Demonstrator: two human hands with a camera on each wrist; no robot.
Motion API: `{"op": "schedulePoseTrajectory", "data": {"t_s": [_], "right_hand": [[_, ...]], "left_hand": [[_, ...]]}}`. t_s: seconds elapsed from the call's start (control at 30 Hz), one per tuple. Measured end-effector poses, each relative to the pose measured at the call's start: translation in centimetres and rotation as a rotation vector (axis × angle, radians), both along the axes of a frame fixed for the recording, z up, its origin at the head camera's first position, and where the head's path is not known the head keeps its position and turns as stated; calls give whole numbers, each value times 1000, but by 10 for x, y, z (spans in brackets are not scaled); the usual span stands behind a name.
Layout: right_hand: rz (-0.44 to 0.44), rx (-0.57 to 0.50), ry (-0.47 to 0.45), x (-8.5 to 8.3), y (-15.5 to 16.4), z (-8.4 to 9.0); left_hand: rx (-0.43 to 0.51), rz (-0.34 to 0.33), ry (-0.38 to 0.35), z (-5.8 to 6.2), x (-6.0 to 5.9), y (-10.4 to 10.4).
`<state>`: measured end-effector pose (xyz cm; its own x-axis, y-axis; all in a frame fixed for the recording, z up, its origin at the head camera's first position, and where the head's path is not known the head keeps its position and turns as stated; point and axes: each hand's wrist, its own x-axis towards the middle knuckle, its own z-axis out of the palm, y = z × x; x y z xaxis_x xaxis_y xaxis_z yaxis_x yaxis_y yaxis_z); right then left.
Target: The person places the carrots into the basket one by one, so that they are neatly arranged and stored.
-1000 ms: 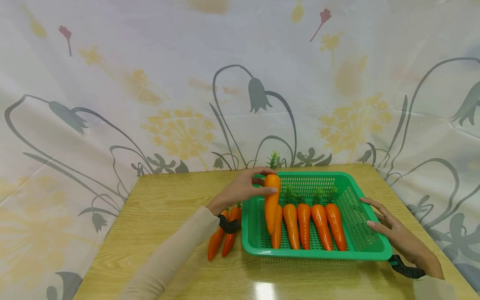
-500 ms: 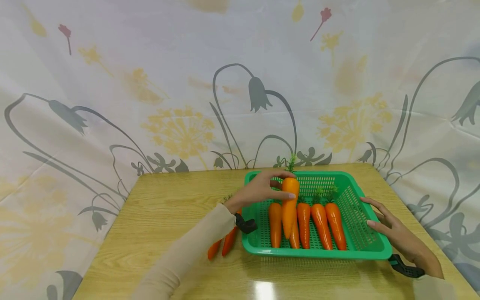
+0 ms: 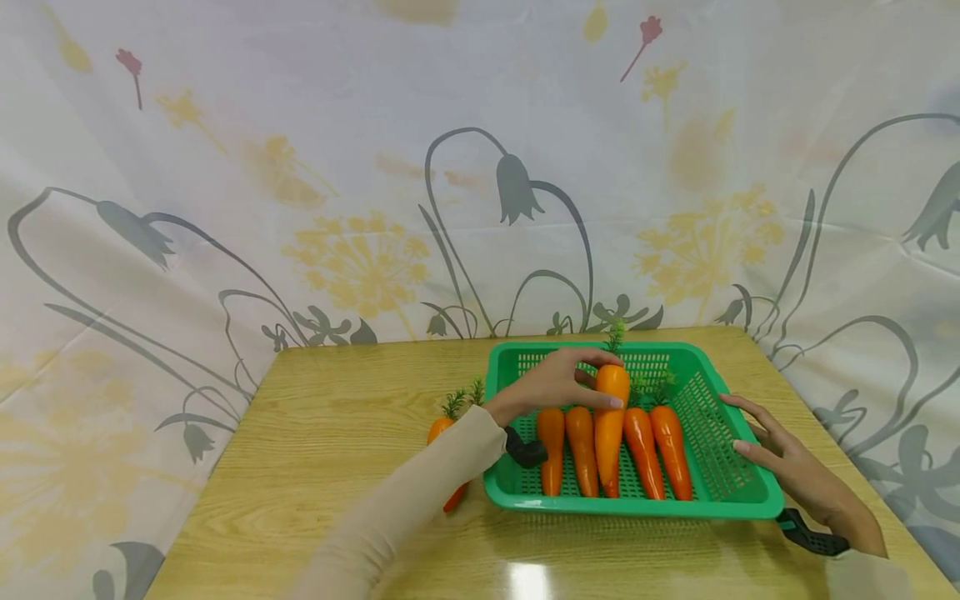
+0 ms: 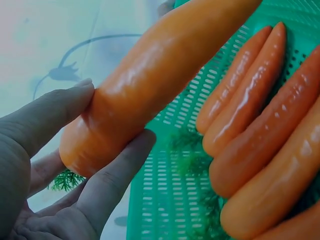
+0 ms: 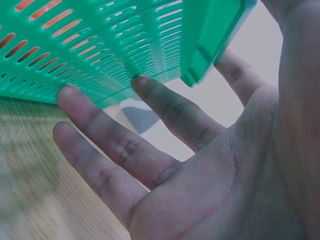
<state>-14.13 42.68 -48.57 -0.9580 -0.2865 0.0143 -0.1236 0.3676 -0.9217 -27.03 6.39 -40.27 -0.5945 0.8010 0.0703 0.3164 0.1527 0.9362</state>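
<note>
My left grip [image 3: 558, 385] pinches a carrot [image 3: 609, 433] by its thick end, thumb and fingers [image 4: 112, 185] curled round it, tip angled down into the green basket [image 3: 738, 492] among the row there. My right grip [image 3: 780, 454] lies flat and relaxed, straight fingers [image 5: 165, 107] touching the basket's right wall. I count four carrots [image 3: 648, 450] lying in the basket, so I judge the loading well along. Two more [image 3: 442, 429] lie on the table [image 3: 315, 433] just left of the basket, partly hidden by my sleeve; those and the held one remain.
</note>
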Motion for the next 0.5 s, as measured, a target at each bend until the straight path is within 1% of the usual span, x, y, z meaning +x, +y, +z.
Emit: {"op": "schedulePoseTrajectory", "data": {"t_s": [0.13, 0.27, 0.33, 0.5], "right_hand": [[4, 7, 9, 0, 1, 0], [4, 15, 6, 0, 1, 1], [0, 27, 5, 0, 1, 1], [-1, 0, -9, 0, 0, 1]], "left_hand": [[6, -12, -18, -4, 1, 13], [-12, -5, -22, -8, 2, 26], [-28, 5, -13, -10, 3, 33], [-87, 28, 37, -15, 7, 50]]}}
